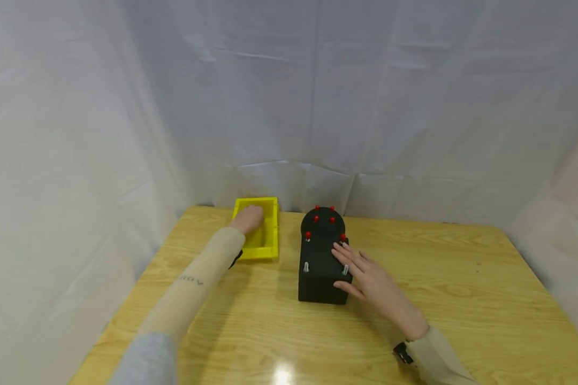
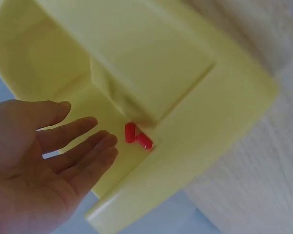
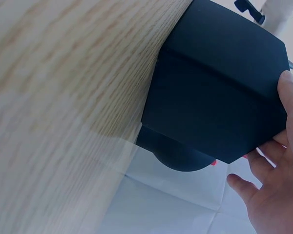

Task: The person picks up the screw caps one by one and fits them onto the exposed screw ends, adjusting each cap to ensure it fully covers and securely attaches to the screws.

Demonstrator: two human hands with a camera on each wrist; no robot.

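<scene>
A yellow bin stands at the table's far left. My left hand reaches into it with its fingers spread and holding nothing. Two small red pegs lie in a corner of the bin, just beyond those fingers. A black box stands at mid-table with several red pegs and two pale pins standing on its top. My right hand lies flat against the box's right side, fingers straight and the thumb pressed on the dark wall.
The wooden table stretches out to the right of the box. White cloth hangs behind and along both sides of the table.
</scene>
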